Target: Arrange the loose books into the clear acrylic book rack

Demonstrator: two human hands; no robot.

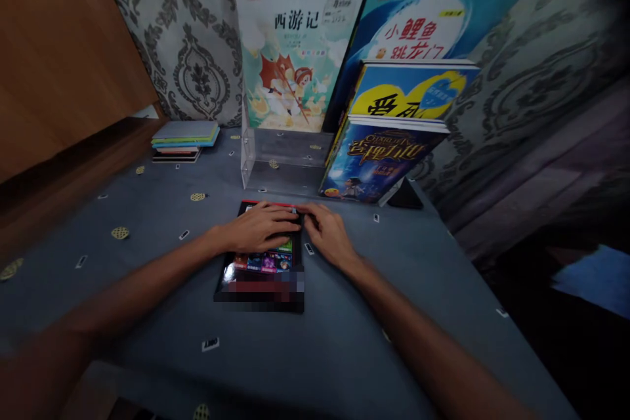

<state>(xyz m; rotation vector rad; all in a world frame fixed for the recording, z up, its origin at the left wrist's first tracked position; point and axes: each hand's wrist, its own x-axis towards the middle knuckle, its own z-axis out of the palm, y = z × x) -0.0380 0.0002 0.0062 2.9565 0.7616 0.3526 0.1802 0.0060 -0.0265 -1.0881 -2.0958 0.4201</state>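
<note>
A dark glossy book (260, 275) with a colourful cover lies flat on the grey patterned tablecloth (344, 341), in the middle of the table. My left hand (263, 226) rests flat on the book's far half, fingers stretched out across the cover. My right hand (325, 230) is at the book's far right corner, fingers curled over its edge. Both forearms reach in from the near edge.
Behind the book stands a clear acrylic bookstand (256, 157) holding upright picture books (295, 52). More books (388, 138) lean at the right. A small stack of thin books (184, 139) lies at the back left by a wooden panel (59, 59). Patterned fabric covers the wall.
</note>
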